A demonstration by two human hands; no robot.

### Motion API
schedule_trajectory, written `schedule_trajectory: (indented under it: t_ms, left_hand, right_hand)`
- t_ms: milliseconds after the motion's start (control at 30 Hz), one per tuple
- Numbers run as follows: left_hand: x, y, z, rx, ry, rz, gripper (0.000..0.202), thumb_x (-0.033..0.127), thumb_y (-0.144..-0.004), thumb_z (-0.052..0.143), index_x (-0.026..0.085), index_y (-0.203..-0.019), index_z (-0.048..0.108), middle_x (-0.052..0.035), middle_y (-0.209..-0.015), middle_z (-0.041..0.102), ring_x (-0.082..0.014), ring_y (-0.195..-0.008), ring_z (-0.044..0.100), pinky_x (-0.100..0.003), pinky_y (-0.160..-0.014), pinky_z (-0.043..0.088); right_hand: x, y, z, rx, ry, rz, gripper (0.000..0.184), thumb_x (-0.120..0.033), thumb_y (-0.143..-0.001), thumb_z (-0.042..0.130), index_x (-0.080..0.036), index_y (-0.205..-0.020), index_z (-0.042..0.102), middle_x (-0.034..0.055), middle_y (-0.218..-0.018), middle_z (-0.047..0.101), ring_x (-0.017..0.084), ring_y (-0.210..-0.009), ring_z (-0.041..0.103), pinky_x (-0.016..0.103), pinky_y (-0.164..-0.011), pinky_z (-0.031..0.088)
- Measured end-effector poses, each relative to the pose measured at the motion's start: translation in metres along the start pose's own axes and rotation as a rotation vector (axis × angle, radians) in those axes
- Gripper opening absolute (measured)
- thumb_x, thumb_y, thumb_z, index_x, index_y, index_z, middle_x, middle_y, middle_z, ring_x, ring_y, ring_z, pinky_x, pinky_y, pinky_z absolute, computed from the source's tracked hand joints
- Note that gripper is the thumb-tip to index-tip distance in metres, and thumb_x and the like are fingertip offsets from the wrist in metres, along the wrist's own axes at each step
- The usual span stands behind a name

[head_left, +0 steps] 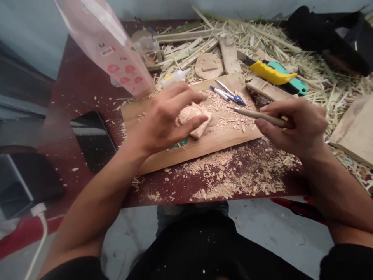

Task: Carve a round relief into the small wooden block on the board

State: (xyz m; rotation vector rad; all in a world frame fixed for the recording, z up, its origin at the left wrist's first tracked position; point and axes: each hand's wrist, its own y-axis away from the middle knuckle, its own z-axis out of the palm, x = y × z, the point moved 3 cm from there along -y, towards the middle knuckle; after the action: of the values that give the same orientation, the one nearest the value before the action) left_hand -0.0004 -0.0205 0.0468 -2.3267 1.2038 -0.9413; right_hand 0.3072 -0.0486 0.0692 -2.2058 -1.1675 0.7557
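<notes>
My left hand (pixel 163 120) grips the wood carving (pixel 194 118) on the board (pixel 221 142), right hand (pixel 294 126) fingers clenched round a carving tool (pixel 256 113) w/ shavings (pixel 233 179) everywhere.

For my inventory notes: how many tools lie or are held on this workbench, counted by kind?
Carving tool, in right hand: 1
Compass, blue: 1
Pen, white and blue: 1
Saw with yellow handle: 1
Total: 4

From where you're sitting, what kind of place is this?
Most likely a small hobby woodcarving bench. The left hand steadies a carved wood piece on a wooden board, the right hand holds a carving tool, and wood shavings cover the dark red table.
</notes>
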Motion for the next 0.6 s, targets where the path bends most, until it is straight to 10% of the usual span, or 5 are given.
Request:
schedule_trajectory:
  t_ms: [167,600]
  left_hand:
    - [-0.041,0.012,0.016,-0.103,-0.055,-0.111,0.074,0.080,-0.107,0.067,0.020,-0.150,0.068,-0.0171,-0.132,0.075,-0.0376,-0.123,0.065,-0.061,-0.109,0.059]
    - [-0.055,0.017,0.027,-0.088,0.004,-0.150,0.071,0.079,-0.106,0.071,0.027,-0.154,0.068,-0.0124,-0.135,0.074,-0.0367,-0.131,0.063,-0.061,-0.113,0.057]
  right_hand:
    - [-0.003,-0.014,-0.012,-0.074,-0.189,0.262,0.016,-0.019,-0.096,0.092,-0.023,-0.089,0.078,-0.0025,-0.072,0.074,0.008,-0.052,0.053,0.025,-0.045,0.034]
    - [-0.008,-0.058,0.018,-0.033,-0.365,0.488,0.050,-0.076,-0.096,0.079,-0.027,-0.089,0.074,0.0029,-0.069,0.057,0.022,-0.070,0.062,0.036,-0.057,0.049]
